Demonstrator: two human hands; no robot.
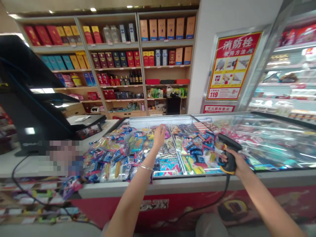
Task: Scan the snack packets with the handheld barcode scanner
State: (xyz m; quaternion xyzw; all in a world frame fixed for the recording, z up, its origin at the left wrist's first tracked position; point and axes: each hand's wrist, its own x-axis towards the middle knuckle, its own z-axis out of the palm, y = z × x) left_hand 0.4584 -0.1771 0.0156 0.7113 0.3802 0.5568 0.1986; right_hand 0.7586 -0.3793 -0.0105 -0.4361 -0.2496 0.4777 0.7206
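My right hand [235, 161] is wrapped round the grip of a black and yellow handheld barcode scanner [229, 143], whose cable hangs down in front of the freezer. Its head tilts over the packets at the right of the pile. My left hand [160, 134], with a bracelet on the wrist, reaches out over the middle of the pile. Its small, slightly bent fingers look apart, and I see nothing held in them. Beneath and around it, many clear and blue snack packets [113, 156] cover the glass top. Pink and blue packs [169, 166] lie nearer me.
A chest freezer [187, 184] with a red front stretches across before me. On the left, a black checkout terminal [32, 98] stands on a white counter [24, 168], with a cable running down. Wooden shelves [118, 64] of boxes and bottles line the back; a refrigerated display [291, 75] is at right.
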